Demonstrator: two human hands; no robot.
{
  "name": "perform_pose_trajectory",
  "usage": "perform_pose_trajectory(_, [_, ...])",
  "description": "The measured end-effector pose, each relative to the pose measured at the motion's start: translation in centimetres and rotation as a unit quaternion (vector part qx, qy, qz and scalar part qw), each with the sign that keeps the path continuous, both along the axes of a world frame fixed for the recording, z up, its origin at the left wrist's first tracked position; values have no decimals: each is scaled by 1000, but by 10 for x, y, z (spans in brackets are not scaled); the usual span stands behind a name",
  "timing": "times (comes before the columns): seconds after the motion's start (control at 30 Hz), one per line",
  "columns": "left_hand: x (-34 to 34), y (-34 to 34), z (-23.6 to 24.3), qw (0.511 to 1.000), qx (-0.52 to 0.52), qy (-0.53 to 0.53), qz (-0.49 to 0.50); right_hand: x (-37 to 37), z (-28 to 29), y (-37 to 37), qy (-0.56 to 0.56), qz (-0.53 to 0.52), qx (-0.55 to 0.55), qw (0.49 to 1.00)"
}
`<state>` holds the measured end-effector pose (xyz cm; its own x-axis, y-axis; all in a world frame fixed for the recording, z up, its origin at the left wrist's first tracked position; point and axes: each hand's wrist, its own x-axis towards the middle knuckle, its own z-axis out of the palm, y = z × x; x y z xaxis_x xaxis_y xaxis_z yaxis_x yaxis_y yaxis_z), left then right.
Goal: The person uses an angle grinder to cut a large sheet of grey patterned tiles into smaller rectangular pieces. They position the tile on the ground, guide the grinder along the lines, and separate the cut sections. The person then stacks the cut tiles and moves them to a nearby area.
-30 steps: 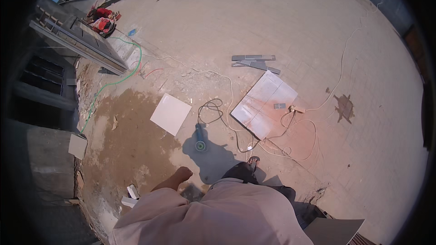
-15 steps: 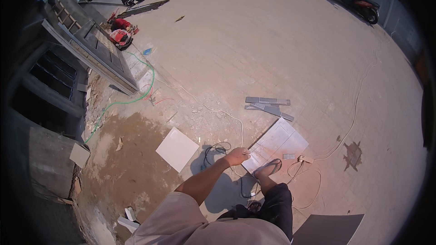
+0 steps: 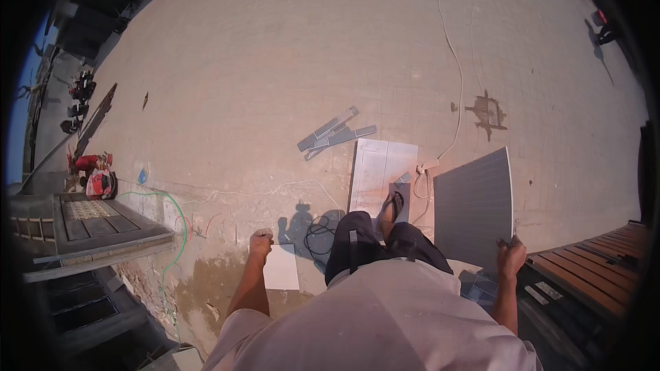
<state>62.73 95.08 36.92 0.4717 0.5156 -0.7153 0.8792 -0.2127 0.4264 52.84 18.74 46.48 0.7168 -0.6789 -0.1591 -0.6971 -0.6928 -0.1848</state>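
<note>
My right hand (image 3: 510, 255) is closed on the edge of a large grey tile (image 3: 473, 206), fine-lined on its face and pale along its edge. The tile stands tilted at my right side. Out to the left, my left hand (image 3: 260, 242) is closed above a square white tile (image 3: 281, 268); whatever is in its fingers is too small to make out. Between my hands lies a large whitish slab (image 3: 375, 172) with straight lines across it. My sandalled foot (image 3: 390, 207) rests at its near end, beside a small grey piece (image 3: 403, 178).
Grey strips (image 3: 335, 132) lie in a pile beyond the slab. A pale cord (image 3: 450, 48) runs to a socket block (image 3: 427, 165); dark cable (image 3: 320, 235) coils left of my legs. Slatted wood (image 3: 584, 278) stands at right. A person in red (image 3: 101, 183) crouches far left.
My view has turned to the right. My left hand has come away from the slab and swung out left. My right hand has come into view, gripping the grey tile, which is now raised.
</note>
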Motion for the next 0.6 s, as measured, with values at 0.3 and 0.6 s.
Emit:
perform_pose_trajectory(0.3, [-22,9,-62,942,-176,227,-174,-22,61,111,-11,-205,-38,978])
perform_pose_trajectory(0.6, [255,271,-113,936,-18,212,-281,-6,59,258,67,-316,-110,940])
